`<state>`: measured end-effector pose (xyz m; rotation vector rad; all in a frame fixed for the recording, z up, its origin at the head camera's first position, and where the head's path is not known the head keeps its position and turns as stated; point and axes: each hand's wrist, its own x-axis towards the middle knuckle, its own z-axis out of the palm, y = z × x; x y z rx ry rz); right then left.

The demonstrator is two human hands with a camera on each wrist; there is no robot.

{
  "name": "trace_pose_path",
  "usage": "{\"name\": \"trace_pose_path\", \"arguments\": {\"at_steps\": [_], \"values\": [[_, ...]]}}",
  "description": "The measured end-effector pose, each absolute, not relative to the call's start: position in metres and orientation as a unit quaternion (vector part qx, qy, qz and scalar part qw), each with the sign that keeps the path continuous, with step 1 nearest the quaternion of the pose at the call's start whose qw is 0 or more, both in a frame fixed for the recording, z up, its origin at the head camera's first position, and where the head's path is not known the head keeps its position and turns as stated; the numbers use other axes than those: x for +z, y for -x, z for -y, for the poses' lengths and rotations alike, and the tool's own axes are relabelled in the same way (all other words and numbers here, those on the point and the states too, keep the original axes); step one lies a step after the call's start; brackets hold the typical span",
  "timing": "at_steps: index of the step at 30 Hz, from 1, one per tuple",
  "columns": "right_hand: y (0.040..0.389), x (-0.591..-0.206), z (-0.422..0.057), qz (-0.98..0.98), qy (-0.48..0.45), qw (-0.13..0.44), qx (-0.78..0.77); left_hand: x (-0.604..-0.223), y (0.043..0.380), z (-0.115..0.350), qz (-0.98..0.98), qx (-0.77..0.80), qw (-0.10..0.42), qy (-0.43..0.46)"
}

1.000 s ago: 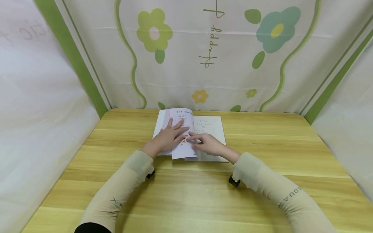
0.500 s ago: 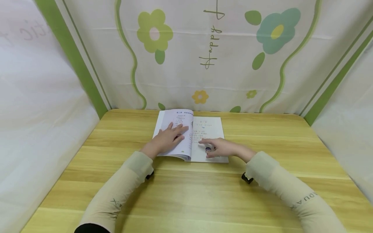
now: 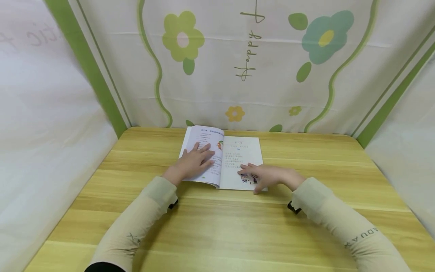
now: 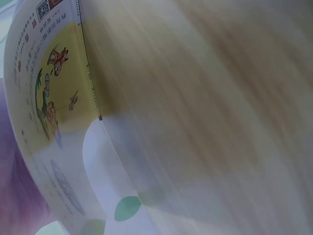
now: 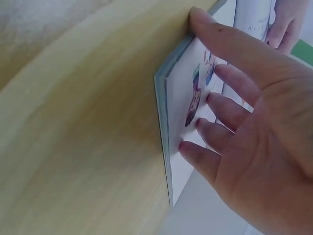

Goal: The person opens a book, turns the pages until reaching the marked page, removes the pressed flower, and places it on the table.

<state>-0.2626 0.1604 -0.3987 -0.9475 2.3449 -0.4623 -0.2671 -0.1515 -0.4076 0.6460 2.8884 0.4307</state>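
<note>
An open book (image 3: 244, 151) lies on the wooden table, its printed pages facing up. My left hand (image 3: 193, 162) is spread flat on the left page, fingers straight and slightly apart. Over the lower right page is my right hand (image 3: 263, 175), its fingertips at the small cartoon figures and its thumb by the bottom edge. Seen from the right wrist, the fingers (image 5: 230, 110) extend onto the page and the thumb reaches along the book's edge (image 5: 166, 122). The left wrist view catches the book's outer cover (image 4: 63, 93) with a yellow picture, slightly bowed up from the table.
The wooden tabletop (image 3: 217, 226) spreads out in front of and beside the book. Behind it hangs a white curtain (image 3: 204, 87) with printed flowers, near the table's far edge. Further white cloth (image 3: 51, 113) closes off the left side. A black strap (image 3: 294, 207) shows under the right sleeve.
My right hand has left the turning page and moved right and nearer, onto the right page's lower corner. That page now lies over on the left, under my left hand, which has barely moved.
</note>
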Motion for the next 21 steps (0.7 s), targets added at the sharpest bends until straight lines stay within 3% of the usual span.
{"name": "trace_pose_path", "arguments": {"at_steps": [21], "values": [[0.276, -0.394, -0.176, -0.857, 0.361, 0.317, -0.185, -0.407, 0.265, 0.157, -0.963, 0.140, 0.123, -0.195]]}}
